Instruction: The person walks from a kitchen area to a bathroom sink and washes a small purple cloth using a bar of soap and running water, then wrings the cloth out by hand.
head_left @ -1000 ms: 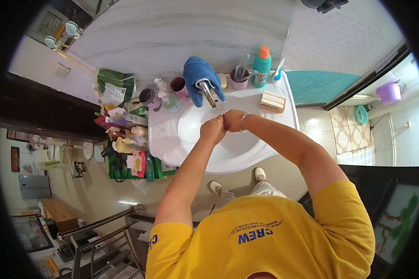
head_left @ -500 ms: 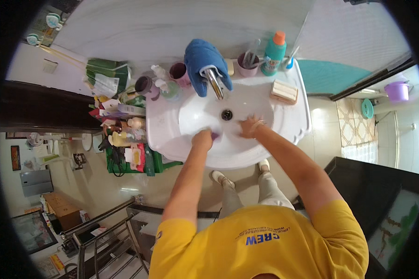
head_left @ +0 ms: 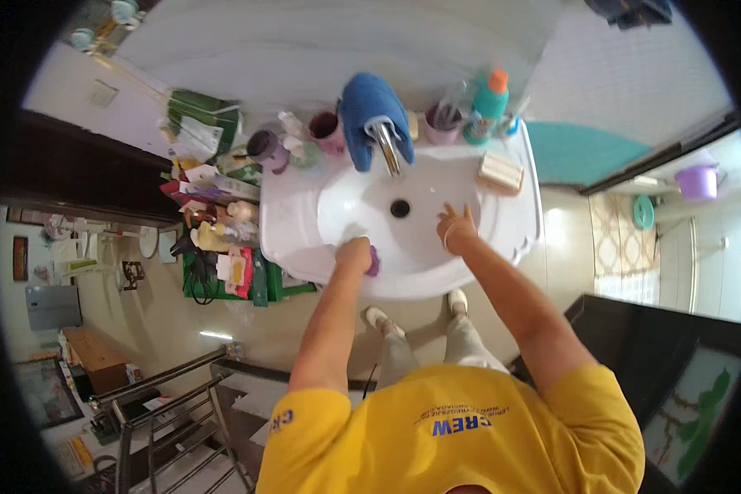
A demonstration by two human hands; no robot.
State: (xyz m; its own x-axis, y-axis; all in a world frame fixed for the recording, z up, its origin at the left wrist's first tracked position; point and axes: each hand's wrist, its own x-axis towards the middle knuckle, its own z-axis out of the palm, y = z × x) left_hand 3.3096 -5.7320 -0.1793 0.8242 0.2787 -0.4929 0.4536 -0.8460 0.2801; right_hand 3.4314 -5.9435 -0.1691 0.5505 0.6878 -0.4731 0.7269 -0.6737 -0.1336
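Observation:
My left hand [head_left: 354, 253] is closed on a small purple cloth-like piece [head_left: 374, 262], pressed at the near left rim of the white washbasin [head_left: 292, 222]. Most of the piece is hidden under the hand, so cloth or sponge is hard to tell. On the right side of the bowl my right hand [head_left: 456, 228] has its fingers spread and holds nothing; a thin band circles the wrist. Between the hands and the faucet lies the dark drain [head_left: 400, 208]. A blue towel [head_left: 372, 111] drapes over the chrome faucet [head_left: 387, 152].
A soap bar in a box [head_left: 500, 174] sits on the right ledge. Along the back stand a teal bottle with an orange cap [head_left: 487, 111], purple cups [head_left: 327, 132] and a clear pump bottle [head_left: 303, 154]. Bottles and packages [head_left: 214, 235] crowd the left side.
My left hand has moved toward me, from inside the bowl to the near rim, with the purple piece. My right hand has shifted slightly right, its fingers now spread.

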